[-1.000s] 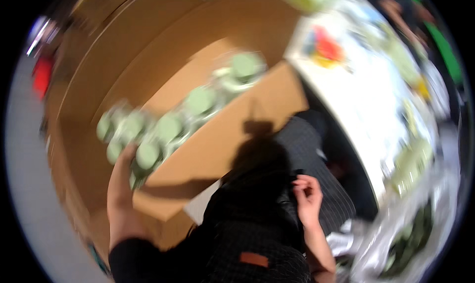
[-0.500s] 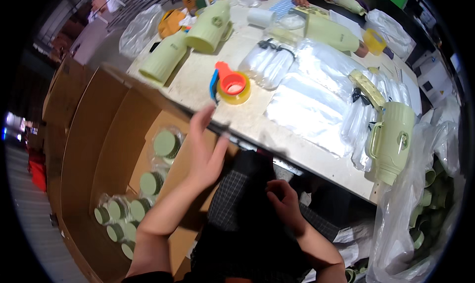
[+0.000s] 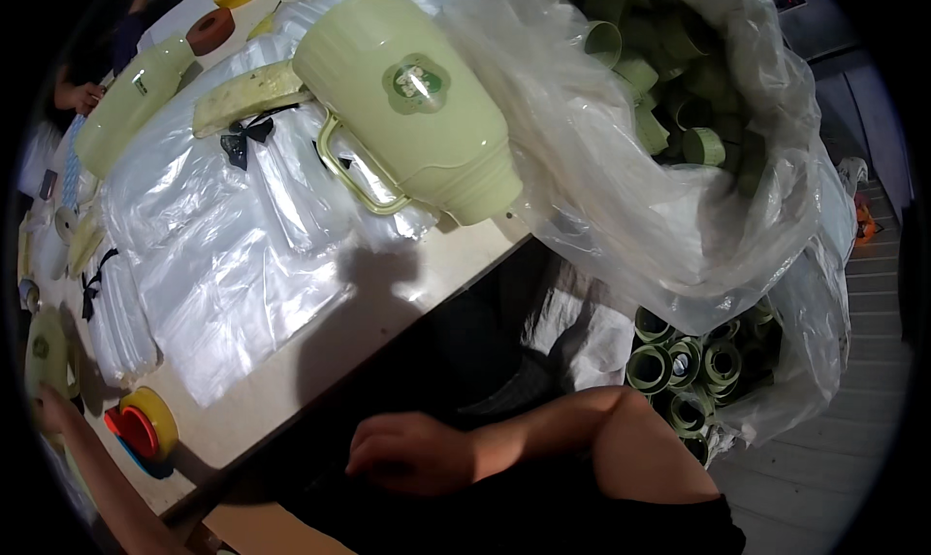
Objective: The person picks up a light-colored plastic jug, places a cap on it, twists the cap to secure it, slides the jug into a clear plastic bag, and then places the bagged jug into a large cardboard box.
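Note:
At the far left, my left hand (image 3: 51, 414) reaches against the lower end of a pale green thermos flask (image 3: 45, 349); its fingers are too small and dim at the rim to tell their grip. My right hand (image 3: 412, 453) rests in front of my dark clothes, fingers curled in, with nothing showing in it. Closer to my right side, a big pale green flask (image 3: 412, 99) with a handle and a round emblem stands on the table (image 3: 388, 312). Stacked clear plastic bags (image 3: 208, 293) lie beside it.
A large translucent sack (image 3: 621, 215) at right holds green lids (image 3: 704, 146); below it are several green rings (image 3: 648, 368). Yellow tape roll (image 3: 165, 419) with a red piece (image 3: 134, 431) sits at the near left edge. Another person's hand (image 3: 82, 97) is near a lying flask (image 3: 131, 104).
My view has swung to the right, bringing the sack and large flask close. My left hand has gone from above the carton to a flask on the table. My right hand stays by my lap.

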Demonstrator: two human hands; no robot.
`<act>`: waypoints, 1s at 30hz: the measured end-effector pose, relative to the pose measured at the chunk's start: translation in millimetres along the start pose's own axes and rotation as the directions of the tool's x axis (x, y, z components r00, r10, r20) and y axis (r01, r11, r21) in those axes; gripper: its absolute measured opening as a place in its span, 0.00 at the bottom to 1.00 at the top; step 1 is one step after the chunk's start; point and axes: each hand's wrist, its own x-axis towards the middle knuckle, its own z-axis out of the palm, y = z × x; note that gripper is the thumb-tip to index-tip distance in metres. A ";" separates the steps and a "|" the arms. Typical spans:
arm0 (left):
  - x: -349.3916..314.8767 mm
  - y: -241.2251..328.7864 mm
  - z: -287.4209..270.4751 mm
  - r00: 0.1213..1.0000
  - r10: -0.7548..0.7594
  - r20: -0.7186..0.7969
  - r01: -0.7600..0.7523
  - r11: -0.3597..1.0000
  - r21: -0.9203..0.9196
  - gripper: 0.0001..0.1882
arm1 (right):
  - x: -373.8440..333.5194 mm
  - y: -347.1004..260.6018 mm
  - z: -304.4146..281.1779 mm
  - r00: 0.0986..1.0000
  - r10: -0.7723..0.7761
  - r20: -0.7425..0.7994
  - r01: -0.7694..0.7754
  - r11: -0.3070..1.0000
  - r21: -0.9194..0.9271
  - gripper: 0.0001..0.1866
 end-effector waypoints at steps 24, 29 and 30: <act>-515.5 134.9 -269.9 0.781 0.000 0.625 0.611 0.208 -0.763 0.12 | -57.7 -28.5 -96.8 0.964 0.164 -0.211 -0.107 0.960 0.258 0.30; -521.3 105.0 -253.4 0.588 0.025 0.808 0.794 0.172 -0.583 0.07 | -85.2 -97.0 -61.3 0.817 -0.570 0.086 0.522 0.668 -0.530 0.34; -530.9 107.2 -259.9 0.567 -0.100 0.817 0.816 0.201 -0.542 0.07 | -71.6 -105.2 -64.6 0.590 -0.730 0.345 0.793 0.446 -0.415 0.37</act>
